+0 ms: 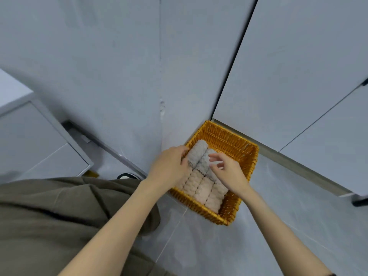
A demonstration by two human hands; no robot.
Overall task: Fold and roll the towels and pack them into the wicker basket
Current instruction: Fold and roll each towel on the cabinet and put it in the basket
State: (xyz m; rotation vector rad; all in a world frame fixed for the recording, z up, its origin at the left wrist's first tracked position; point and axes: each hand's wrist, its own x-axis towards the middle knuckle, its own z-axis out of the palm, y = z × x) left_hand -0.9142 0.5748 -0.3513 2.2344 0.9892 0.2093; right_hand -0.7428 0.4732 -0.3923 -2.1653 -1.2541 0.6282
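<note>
A yellow wicker basket stands on the grey tiled floor in a corner. Several rolled pinkish towels lie side by side in its near half. Two grey rolled towels lie in the far left part. My left hand is at the basket's left rim, its fingers curled against the left grey roll. My right hand hovers over the second grey roll, fingers loosely bent and touching its top. The far right part of the basket shows bare wicker.
White cabinet doors rise behind and right of the basket, a grey wall to the left. A white cabinet stands at the left. An olive garment covers my lap at lower left.
</note>
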